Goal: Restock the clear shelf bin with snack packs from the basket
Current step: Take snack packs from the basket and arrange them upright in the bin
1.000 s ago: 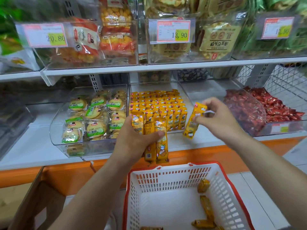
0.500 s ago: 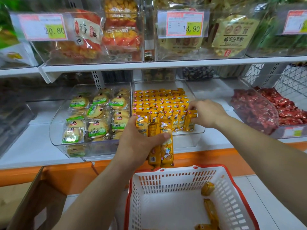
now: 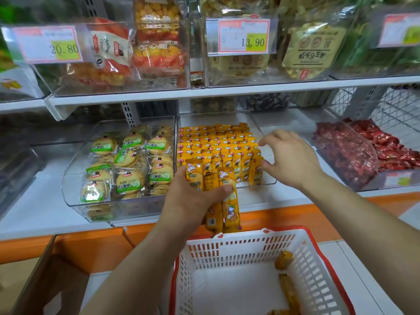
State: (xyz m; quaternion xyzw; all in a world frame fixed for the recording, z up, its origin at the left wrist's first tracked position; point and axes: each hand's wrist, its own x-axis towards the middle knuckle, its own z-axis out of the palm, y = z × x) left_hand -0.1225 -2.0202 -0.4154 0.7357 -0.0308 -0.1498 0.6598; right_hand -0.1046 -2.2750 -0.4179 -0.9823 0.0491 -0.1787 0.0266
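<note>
The clear shelf bin (image 3: 268, 181) on the lower shelf holds several rows of upright yellow snack packs (image 3: 218, 146). My left hand (image 3: 191, 201) grips a bunch of the same yellow packs (image 3: 229, 208) in front of the bin's front wall, their lower ends hanging over the basket. My right hand (image 3: 288, 158) hovers at the bin's right front corner, fingers loosely spread and holding nothing, its fingertips beside the rightmost pack (image 3: 255, 171). Below stands a white basket with a red rim (image 3: 227, 248), with a few yellow packs (image 3: 287, 289) lying at its right side.
A clear bin of green-labelled round biscuits (image 3: 127, 164) sits left of the yellow bin. A bin of red wrapped sweets (image 3: 354, 151) sits to the right. The upper shelf (image 3: 204, 92) carries bins with price tags. A cardboard box (image 3: 45, 280) stands at lower left.
My right hand carried one yellow pack to the bin's right front corner, set it among the rows and let go; its fingers have now spread apart. The left hand kept holding its bunch.
</note>
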